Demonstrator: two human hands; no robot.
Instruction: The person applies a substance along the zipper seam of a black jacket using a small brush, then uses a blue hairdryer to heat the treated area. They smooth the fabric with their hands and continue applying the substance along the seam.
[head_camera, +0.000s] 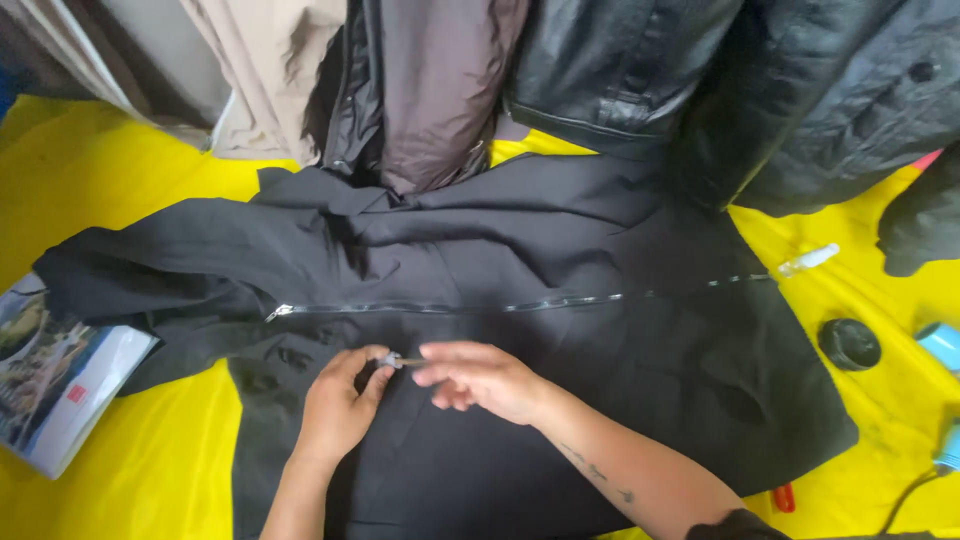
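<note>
A black zip-up jacket (560, 330) lies spread flat on a yellow sheet (110, 190), its silver zipper (500, 305) running left to right. My left hand (338, 405) rests on the jacket just below the zipper and pinches a small silvery piece (392, 360) between thumb and forefinger. My right hand (480, 378) comes in from the right and pinches the same small piece at its other end. What the piece is cannot be made out.
Dark leather and padded jackets (700, 80) hang or pile at the back. A magazine (55, 385) lies at the left edge. On the right lie a small clear bottle (808, 260), a round black lid (849, 343), light blue objects (942, 345) and a red tool tip (783, 497).
</note>
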